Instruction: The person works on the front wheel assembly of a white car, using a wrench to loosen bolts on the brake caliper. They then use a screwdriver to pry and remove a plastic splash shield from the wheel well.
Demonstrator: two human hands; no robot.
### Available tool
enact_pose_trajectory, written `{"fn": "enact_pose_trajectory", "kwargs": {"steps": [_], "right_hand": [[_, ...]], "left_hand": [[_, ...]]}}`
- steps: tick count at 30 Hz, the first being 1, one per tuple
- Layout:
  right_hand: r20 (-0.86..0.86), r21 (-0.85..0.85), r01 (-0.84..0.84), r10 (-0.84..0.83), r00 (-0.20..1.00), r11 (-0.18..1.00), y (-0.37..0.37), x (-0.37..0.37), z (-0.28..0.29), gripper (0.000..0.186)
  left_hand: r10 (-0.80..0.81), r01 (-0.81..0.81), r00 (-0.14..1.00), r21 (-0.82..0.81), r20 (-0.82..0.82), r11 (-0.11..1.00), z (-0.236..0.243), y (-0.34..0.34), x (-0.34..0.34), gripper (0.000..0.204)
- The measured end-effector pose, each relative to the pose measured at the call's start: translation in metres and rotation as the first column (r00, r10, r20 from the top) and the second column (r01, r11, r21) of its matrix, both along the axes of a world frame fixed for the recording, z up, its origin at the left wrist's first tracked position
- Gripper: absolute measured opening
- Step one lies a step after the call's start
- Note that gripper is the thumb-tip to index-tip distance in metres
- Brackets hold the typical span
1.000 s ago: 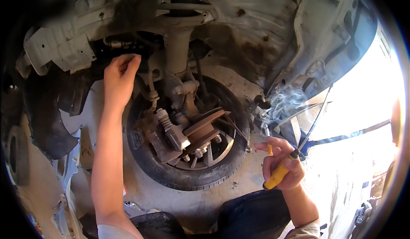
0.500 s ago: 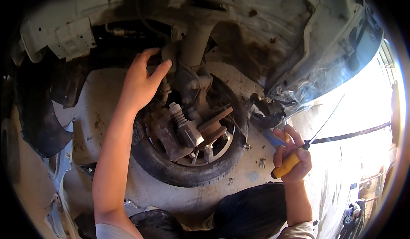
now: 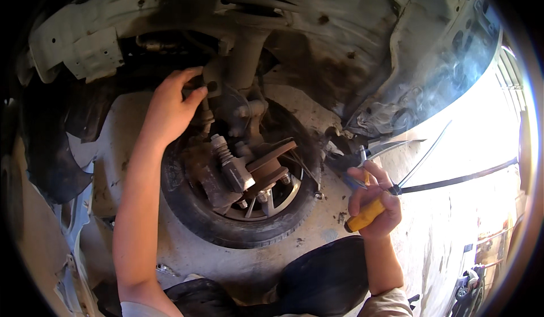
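Observation:
My left hand (image 3: 171,106) reaches up to the suspension, its thumb and forefinger apart beside a grey bracket (image 3: 213,74) next to the strut (image 3: 245,62). Fingertips seem to touch that bracket; the other fingers are partly hidden. Closed around a yellow-handled screwdriver (image 3: 365,215), my right hand (image 3: 381,206) is at the right, the thin shaft pointing up and away. A cigarette (image 3: 363,157) sticks up between its fingers. Between my hands are a rusty brake caliper (image 3: 232,172) with a ribbed boot and the brake disc (image 3: 275,164).
A wheel with its tyre (image 3: 221,235) lies flat on the floor under the hub. The wheel arch (image 3: 351,39) overhangs everything. A dark strip (image 3: 464,180) runs across the bright right side. Torn dark plastic lining (image 3: 54,164) hangs at left. My knees (image 3: 323,274) are below.
The view has shifted, so the car parts sit further left. My left hand stays by the strut, its thumb and forefinger slightly closer together. My right hand still holds the screwdriver; smoke has drifted.

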State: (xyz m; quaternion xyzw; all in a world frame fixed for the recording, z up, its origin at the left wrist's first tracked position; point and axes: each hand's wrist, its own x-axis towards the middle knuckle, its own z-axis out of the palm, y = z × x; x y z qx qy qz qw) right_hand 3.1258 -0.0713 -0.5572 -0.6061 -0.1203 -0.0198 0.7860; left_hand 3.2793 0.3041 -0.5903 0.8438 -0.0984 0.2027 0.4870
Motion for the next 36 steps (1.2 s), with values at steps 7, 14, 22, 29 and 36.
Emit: {"fn": "enact_pose_trajectory", "kwargs": {"steps": [7,14,22,29,36], "right_hand": [[0.05,-0.039,0.019,-0.017,0.999,0.999,-0.011,-0.004,0.003,0.071],[0.097,-0.005,0.034,-0.033,0.995,0.999,-0.022,-0.01,0.005,0.069],[0.12,0.002,0.064,-0.064,0.991,0.998,-0.021,-0.006,0.004,0.068],[0.117,0.01,0.09,-0.091,0.989,0.996,-0.02,-0.003,0.002,0.067],[0.105,0.006,0.072,-0.072,0.992,0.997,-0.017,-0.001,0.001,0.068]], "left_hand": [[0.018,-0.018,1.0,0.004,0.026,1.0,0.0,0.003,0.006,0.038],[0.131,-0.133,0.991,0.146,0.022,0.98,0.01,-0.006,0.002,0.032],[0.125,-0.128,0.992,0.111,0.033,0.986,0.011,-0.005,0.003,0.033],[0.143,-0.138,0.989,0.094,-0.042,0.986,0.014,-0.008,0.0,0.036],[0.109,-0.106,0.993,0.061,-0.047,0.993,0.011,-0.005,0.002,0.036]]}}
